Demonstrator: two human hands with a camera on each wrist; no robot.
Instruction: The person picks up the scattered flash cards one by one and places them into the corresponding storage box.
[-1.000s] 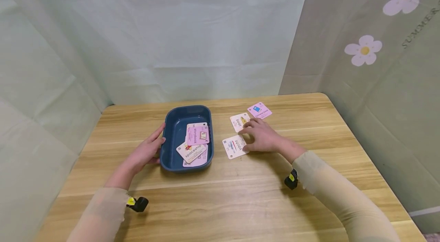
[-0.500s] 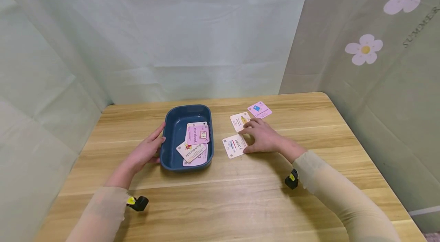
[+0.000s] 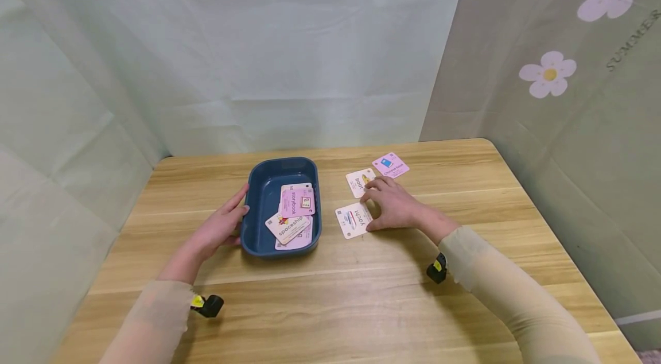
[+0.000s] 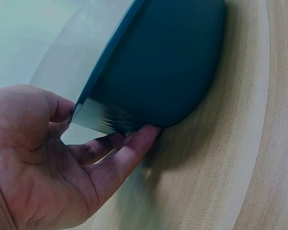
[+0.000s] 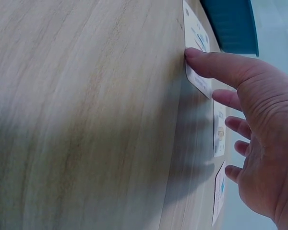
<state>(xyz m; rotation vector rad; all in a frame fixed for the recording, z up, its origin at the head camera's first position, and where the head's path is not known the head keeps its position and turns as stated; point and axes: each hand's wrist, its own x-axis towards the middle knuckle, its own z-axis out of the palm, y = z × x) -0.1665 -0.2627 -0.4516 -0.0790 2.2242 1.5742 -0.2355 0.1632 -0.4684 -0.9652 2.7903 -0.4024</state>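
Observation:
At the left side of a blue tray (image 3: 259,203), my left hand (image 3: 224,226) grips its wall. The left wrist view shows the thumb at the rim of the tray (image 4: 163,62) and fingers of the left hand (image 4: 53,158) under the base. My right hand (image 3: 395,203) is over the right side of a white yacht card (image 3: 352,221) flat on the table. In the right wrist view, the right hand (image 5: 269,120) has its thumb and forefinger at opposite corners of the yacht card (image 5: 197,38). The other fingers reach over a boat card (image 3: 357,182).
Inside the tray lie several cards, among them a pink storybook card (image 3: 298,203) and a spaceship card (image 3: 287,229). A pink Chinese book card (image 3: 391,165) lies behind the boat card. The wooden table (image 3: 330,306) ends at a pale curtain (image 3: 310,54).
The right hand's thumb and forefinger have shifted very slightly at the yacht card's side. The tray, left hand and other cards stay put.

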